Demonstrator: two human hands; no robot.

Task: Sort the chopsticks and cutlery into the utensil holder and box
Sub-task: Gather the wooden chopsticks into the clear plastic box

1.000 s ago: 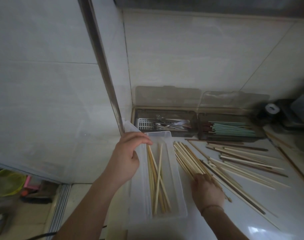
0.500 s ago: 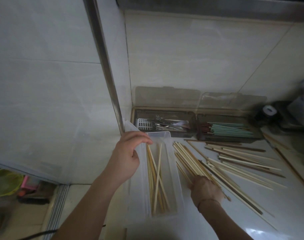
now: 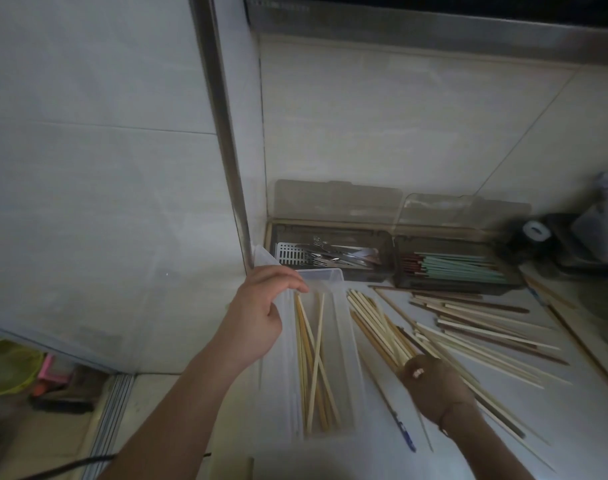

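A clear plastic box (image 3: 344, 308) lies lengthwise on the white counter with several pale bamboo chopsticks (image 3: 314, 358) inside. My left hand (image 3: 261, 313) holds the box's translucent lid (image 3: 266, 259) upright at the far left corner, fingers curled over its edge. My right hand (image 3: 434, 386) grips the near ends of a bundle of light wooden chopsticks (image 3: 375, 322) just right of the box. More loose chopsticks (image 3: 486, 327), pale and dark, fan out on the counter to the right.
Against the back wall stands a dark utensil holder (image 3: 389, 247) with raised lids. Its left bay holds metal cutlery (image 3: 337, 256), its right bay green chopsticks (image 3: 462, 270). A blue-tipped stick (image 3: 407, 436) lies near my right wrist. Dark items sit at the far right.
My right hand has shifted slightly right while keeping its grip on the bundle. My left hand stays on the lid.
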